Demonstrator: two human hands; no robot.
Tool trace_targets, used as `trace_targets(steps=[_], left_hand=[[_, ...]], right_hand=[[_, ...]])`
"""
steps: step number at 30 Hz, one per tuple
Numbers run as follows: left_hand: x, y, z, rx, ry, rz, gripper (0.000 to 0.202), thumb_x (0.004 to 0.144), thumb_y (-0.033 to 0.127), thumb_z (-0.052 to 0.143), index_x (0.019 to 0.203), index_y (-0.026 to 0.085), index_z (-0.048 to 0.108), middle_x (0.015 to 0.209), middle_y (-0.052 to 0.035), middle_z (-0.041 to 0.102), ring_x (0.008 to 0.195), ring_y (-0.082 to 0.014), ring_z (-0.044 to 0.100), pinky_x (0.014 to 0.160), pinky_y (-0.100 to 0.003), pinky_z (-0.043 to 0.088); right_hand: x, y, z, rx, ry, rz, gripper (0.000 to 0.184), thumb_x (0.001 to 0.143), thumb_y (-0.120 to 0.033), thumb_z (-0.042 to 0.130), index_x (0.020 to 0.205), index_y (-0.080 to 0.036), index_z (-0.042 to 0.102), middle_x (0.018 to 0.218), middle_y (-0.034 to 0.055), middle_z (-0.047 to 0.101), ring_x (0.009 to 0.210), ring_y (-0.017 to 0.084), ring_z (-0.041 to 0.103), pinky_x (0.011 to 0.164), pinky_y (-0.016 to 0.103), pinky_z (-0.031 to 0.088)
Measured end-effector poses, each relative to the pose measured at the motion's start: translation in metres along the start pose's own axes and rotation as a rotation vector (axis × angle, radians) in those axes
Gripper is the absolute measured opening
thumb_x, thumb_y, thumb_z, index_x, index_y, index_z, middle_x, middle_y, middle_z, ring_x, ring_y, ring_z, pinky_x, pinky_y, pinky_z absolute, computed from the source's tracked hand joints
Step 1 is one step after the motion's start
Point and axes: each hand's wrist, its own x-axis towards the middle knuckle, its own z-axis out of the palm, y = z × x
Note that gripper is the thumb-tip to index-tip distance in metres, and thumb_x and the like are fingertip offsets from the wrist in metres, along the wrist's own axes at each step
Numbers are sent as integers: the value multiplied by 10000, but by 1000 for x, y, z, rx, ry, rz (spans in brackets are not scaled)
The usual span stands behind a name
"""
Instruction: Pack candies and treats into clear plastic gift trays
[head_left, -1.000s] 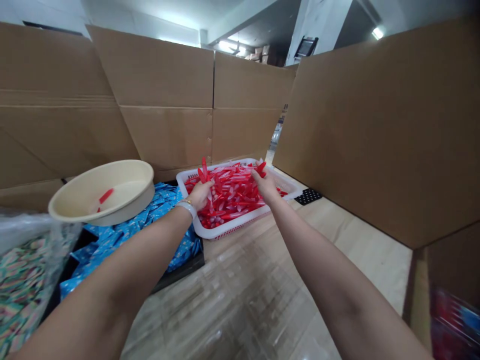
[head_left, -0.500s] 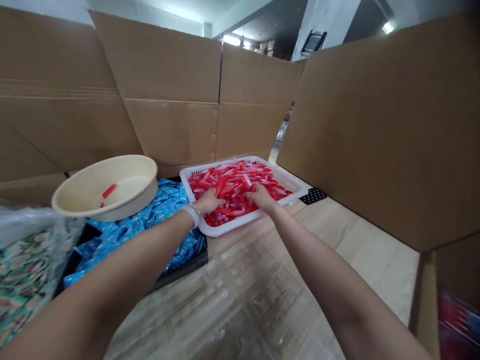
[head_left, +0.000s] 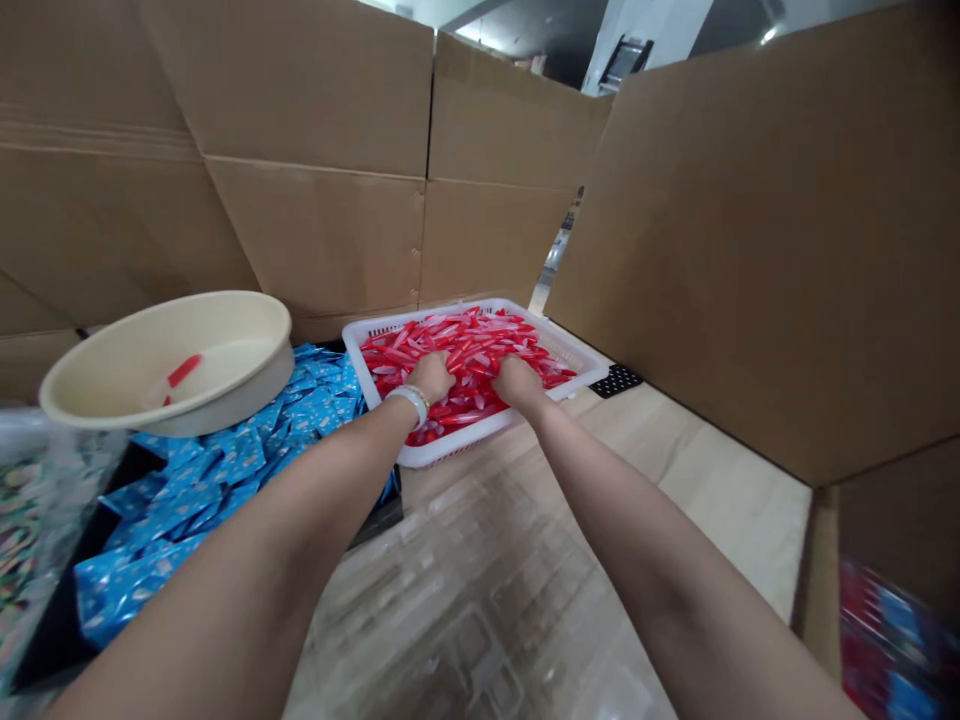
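A white plastic basket (head_left: 442,452) holds a heap of slim, pointed red-and-clear plastic pieces (head_left: 480,335). Both my hands reach into the heap. My left hand (head_left: 433,378), with a pale band at its wrist, is at the near left part of the pile, its fingers curled down among the pieces. To its right, my right hand (head_left: 517,382) is also curled into the pieces by the basket's near right side. The fingertips of both are sunk in the pile, so what they grip cannot be made out.
Left of the basket, a cream basin (head_left: 255,375) with a few red pieces rests over blue printed packets (head_left: 225,480) in a black tray. Further left lies a clear bag (head_left: 30,530) of multicoloured items. Cardboard panels (head_left: 322,230) wall the wooden table (head_left: 705,470) behind and right.
Both hands have curled deeper into the heap; pieces seen between the fingers earlier are now hidden. The camera view has shifted slightly, moving the basin and basket left and up.
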Motion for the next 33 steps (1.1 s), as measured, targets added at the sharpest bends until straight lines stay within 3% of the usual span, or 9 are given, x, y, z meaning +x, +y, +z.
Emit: trace_targets(steps=[6,12,14,17,20,24,26,29,33], left_hand=[[5,5,1,109,-69,50,205,555,80,600,750,143,608,714,-43,646,693,-177,587,678,-255,445],[8,17,9,107,35,80,189,636,135,566,822,136,597,762,-78,641,753,-204,587,709,-296,438],[6,28,-1,78,116,93,235,717,212,506,932,133,558,852,-85,628,802,-189,574,732,-290,430],[-14,50,-35,-48,232,186,268,754,279,468,967,126,527,874,-58,611,782,-156,561,699,-255,430],[-69,69,-73,-136,71,222,235,697,330,535,829,138,561,688,8,587,597,-118,533,539,-204,408],[-175,69,-88,-74,-444,22,129,642,294,564,628,167,549,548,53,528,477,-85,464,418,-165,322],[-217,60,-77,-47,-560,-47,79,648,253,532,628,179,550,565,54,548,492,-93,477,418,-170,314],[-245,46,-54,79,-553,-103,78,631,252,538,649,182,569,604,30,583,526,-122,515,443,-192,323],[-241,42,-32,198,-474,-96,123,620,261,554,680,165,602,675,-43,616,601,-177,562,504,-234,355]], right_hand=[[3,-8,-9,133,179,91,137,656,-200,617,763,-125,578,663,12,578,678,158,537,684,331,412],[-21,0,-73,372,485,157,267,812,-293,357,955,-130,511,795,34,583,684,136,549,634,274,440],[-56,2,-92,536,317,-6,239,774,-325,459,908,-141,532,713,5,569,605,124,536,587,261,445],[-121,1,-96,298,-265,-281,140,755,-269,505,819,-160,567,623,-13,548,573,125,517,561,254,431],[-166,-4,-75,-126,-594,-590,101,766,-161,473,779,-160,573,747,45,591,700,152,533,649,276,402],[-181,-9,-45,-479,-685,-768,164,821,-173,409,808,-163,573,830,81,591,776,178,523,693,301,355],[-181,-10,-38,-523,-688,-792,192,835,-191,391,820,-161,580,853,89,587,789,184,519,690,302,343],[-184,-10,-40,-509,-685,-772,197,832,-189,395,837,-156,589,845,87,587,809,185,513,692,296,333],[-194,-4,-61,-458,-584,-643,210,824,-166,401,939,-173,576,890,82,578,833,173,506,708,280,337]])
